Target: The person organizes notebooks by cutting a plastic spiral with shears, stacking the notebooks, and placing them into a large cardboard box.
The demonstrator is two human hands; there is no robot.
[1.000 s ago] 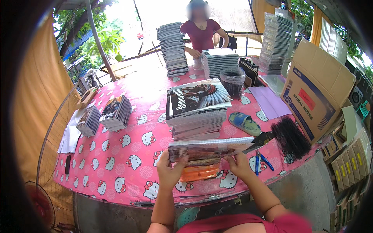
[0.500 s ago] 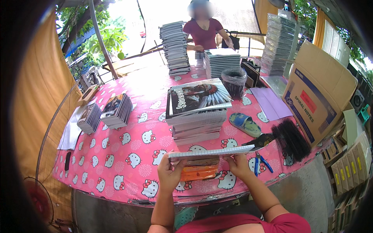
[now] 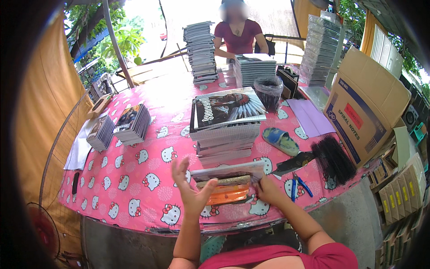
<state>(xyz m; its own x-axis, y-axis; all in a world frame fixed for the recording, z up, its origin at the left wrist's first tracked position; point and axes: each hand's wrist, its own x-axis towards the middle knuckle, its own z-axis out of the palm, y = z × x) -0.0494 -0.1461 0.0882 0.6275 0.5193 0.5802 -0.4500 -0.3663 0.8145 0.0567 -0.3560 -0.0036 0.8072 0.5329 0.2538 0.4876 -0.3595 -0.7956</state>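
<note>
A thick pad of notebook pages (image 3: 257,168) stands tilted on edge at the near side of the table. My right hand (image 3: 267,189) is closed on its right end, with the fingertips partly hidden behind the pages. My left hand (image 3: 192,190) is off the pad, raised beside its left end, fingers spread and holding nothing. In front of the pad, between my hands, lies an orange-wrapped block (image 3: 227,193) with a brownish wooden-looking strip (image 3: 233,180) along its top. Just beyond is a tall stack of notebooks (image 3: 226,136) with a feather-headdress picture on the top cover.
Blue-handled pliers (image 3: 299,187), a dark blade-like tool (image 3: 293,163), a blue-yellow slipper (image 3: 281,141) and black wire coils (image 3: 333,159) lie to the right. A cardboard box (image 3: 358,116) stands behind them. Smaller notebook stacks (image 3: 132,125) sit left. A co-worker (image 3: 237,36) stands across the table.
The pad has come down from a flatter hold in both hands to a tilted stand. My left hand has let go and spread its fingers. The co-worker's arms have drawn in.
</note>
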